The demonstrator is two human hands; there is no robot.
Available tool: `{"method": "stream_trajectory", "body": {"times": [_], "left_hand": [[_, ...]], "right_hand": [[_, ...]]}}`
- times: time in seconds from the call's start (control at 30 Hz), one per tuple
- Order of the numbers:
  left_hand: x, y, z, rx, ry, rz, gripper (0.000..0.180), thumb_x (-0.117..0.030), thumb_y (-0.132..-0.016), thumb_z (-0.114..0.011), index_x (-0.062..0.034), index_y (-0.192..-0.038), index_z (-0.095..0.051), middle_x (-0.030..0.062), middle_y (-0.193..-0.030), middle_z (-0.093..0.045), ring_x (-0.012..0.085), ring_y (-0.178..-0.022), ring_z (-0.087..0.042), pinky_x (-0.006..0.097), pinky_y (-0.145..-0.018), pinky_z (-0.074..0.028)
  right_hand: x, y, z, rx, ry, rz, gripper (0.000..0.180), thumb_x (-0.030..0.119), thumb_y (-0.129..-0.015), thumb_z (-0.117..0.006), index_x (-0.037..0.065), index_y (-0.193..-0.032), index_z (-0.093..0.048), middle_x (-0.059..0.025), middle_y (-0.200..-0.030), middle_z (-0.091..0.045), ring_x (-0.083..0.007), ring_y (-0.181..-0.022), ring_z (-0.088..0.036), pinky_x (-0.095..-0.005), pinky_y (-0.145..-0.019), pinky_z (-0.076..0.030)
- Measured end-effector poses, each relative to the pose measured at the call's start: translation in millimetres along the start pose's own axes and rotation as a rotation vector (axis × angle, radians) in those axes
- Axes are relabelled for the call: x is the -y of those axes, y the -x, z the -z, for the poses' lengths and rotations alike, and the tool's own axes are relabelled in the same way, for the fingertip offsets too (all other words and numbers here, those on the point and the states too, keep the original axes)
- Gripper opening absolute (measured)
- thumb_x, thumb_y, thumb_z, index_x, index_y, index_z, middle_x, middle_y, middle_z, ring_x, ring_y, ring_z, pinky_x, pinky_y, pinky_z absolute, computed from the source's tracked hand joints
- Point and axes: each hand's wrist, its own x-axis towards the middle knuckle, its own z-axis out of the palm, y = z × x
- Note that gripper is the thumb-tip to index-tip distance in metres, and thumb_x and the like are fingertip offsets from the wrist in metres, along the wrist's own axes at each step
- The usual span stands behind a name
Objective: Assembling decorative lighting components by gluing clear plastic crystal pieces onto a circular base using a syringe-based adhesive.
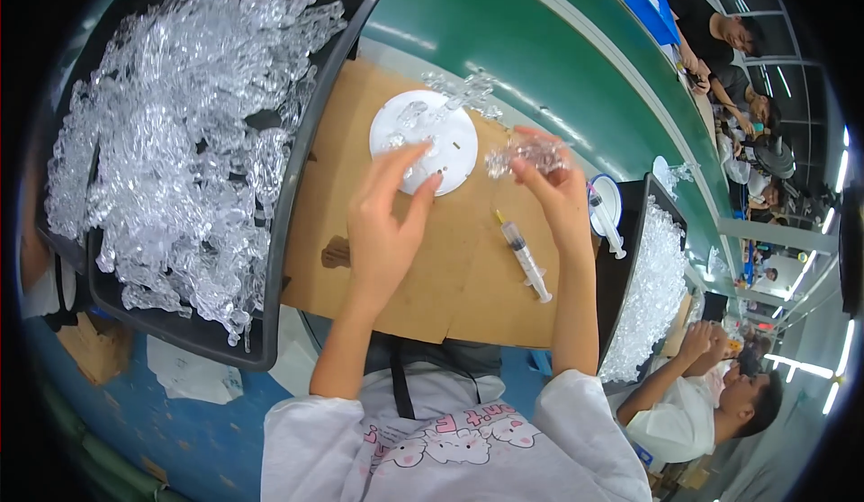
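My left hand reaches over the near left edge of a white round plate, its fingers and thumb spread apart and a little blurred. Nothing shows between them. A few clear plastic pieces lie on the plate, and more clear pieces overlap its far right rim. To the right, my right hand is closed around a small cluster of clear plastic pieces, lifted off the cardboard. Between my forearms a syringe with a yellowish tip lies on the cardboard sheet.
A large black tray heaped with clear plastic parts stands at left. At right are a black bin of small clear pieces, a white round dish and a second syringe. Other people sit farther right along the green table.
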Motion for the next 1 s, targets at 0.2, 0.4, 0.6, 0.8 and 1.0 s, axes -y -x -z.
{"method": "stream_trajectory", "body": {"times": [0.2, 0.4, 0.6, 0.8, 1.0], "left_hand": [[28.8, -20.4, 7.5, -0.113, -0.592, -0.295, 0.045, -0.007, -0.073, -0.07, -0.0064, -0.116, -0.06, 0.0122, -0.129, -0.049, 0.0344, -0.124, -0.04, 0.041, -0.1, -0.035], [40.4, -18.6, 11.4, -0.075, -0.64, -0.272, 0.029, -0.008, -0.075, -0.068, -0.0086, -0.104, -0.066, 0.0111, -0.124, -0.053, 0.0338, -0.123, -0.043, 0.047, -0.102, -0.031], [44.8, -17.3, 9.2, -0.123, -0.587, -0.314, 0.02, -0.006, -0.075, -0.064, -0.0075, -0.094, -0.069, 0.0153, -0.116, -0.055, 0.0338, -0.121, -0.043, 0.055, -0.104, -0.028], [44.2, -15.2, 9.6, -0.12, -0.584, -0.314, 0.019, -0.007, -0.076, -0.062, -0.0072, -0.093, -0.07, 0.0162, -0.113, -0.056, 0.0336, -0.119, -0.045, 0.055, -0.104, -0.027], [43.9, -15.1, 9.5, -0.122, -0.587, -0.306, 0.019, -0.008, -0.078, -0.06, -0.0075, -0.093, -0.07, 0.0162, -0.113, -0.056, 0.0334, -0.119, -0.045, 0.056, -0.105, -0.026]], "right_hand": [[-25.0, -42.0, -2.9, 0.053, 0.211, -0.023, 0.028, 0.021, -0.084, -0.068, -0.003, -0.097, -0.065, -0.0037, -0.083, -0.066, -0.0095, -0.073, -0.058, -0.023, -0.069, -0.045], [-37.0, -54.7, -7.6, 0.009, 0.269, -0.142, 0.029, 0.025, -0.084, -0.068, -0.004, -0.085, -0.066, -0.007, -0.077, -0.066, -0.0103, -0.067, -0.061, -0.0222, -0.064, -0.047], [-24.7, -50.9, -18.3, -0.087, 0.452, -0.146, 0.031, 0.024, -0.082, -0.071, -0.006, -0.086, -0.066, -0.0068, -0.078, -0.066, -0.0099, -0.068, -0.061, -0.0229, -0.068, -0.05], [-28.9, -44.8, -26.6, -0.089, 0.436, 0.003, 0.026, 0.02, -0.082, -0.071, -0.005, -0.088, -0.066, -0.0057, -0.079, -0.066, -0.0097, -0.069, -0.061, -0.0227, -0.068, -0.05], [-29.2, -39.7, -30.0, -0.092, 0.354, -0.016, 0.027, 0.021, -0.082, -0.071, -0.005, -0.09, -0.066, -0.0043, -0.079, -0.066, -0.0089, -0.069, -0.06, -0.0224, -0.068, -0.05]]}}
